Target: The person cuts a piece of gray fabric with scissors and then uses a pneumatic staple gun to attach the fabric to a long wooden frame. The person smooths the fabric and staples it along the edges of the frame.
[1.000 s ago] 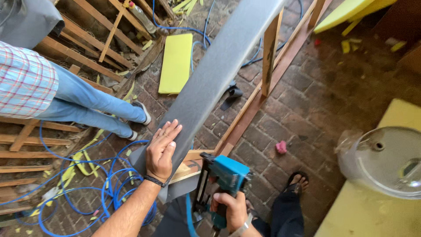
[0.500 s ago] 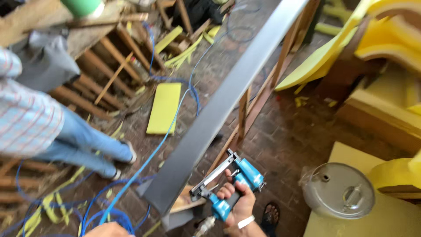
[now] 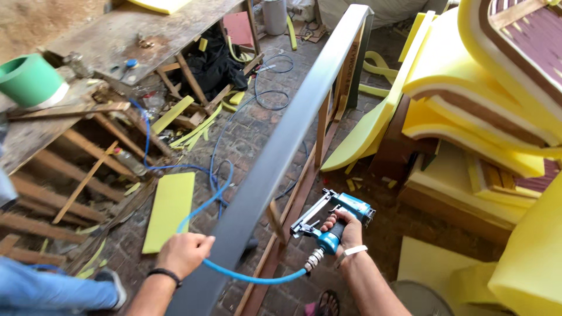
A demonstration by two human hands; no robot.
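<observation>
Holding the blue pneumatic stapler [image 3: 329, 221] by its grip, the right hand [image 3: 346, 229] is wrapped tight around the handle, nose pointing at the wooden frame [image 3: 321, 136]. The left hand [image 3: 184, 253] is curling closed over the edge of the long grey board [image 3: 281, 146] lying on top of that frame, steadying it. Looks like the fastening stage to me; lining the nose up squarely on the joint seems to be what's needed. Counting: one stapler, one blue air hose [image 3: 216, 193], one grey board, one flat yellow foam sheet [image 3: 170, 209] on the brick floor.

Bright, even daylight, soft shadows, edges perhaps slightly warped
</observation>
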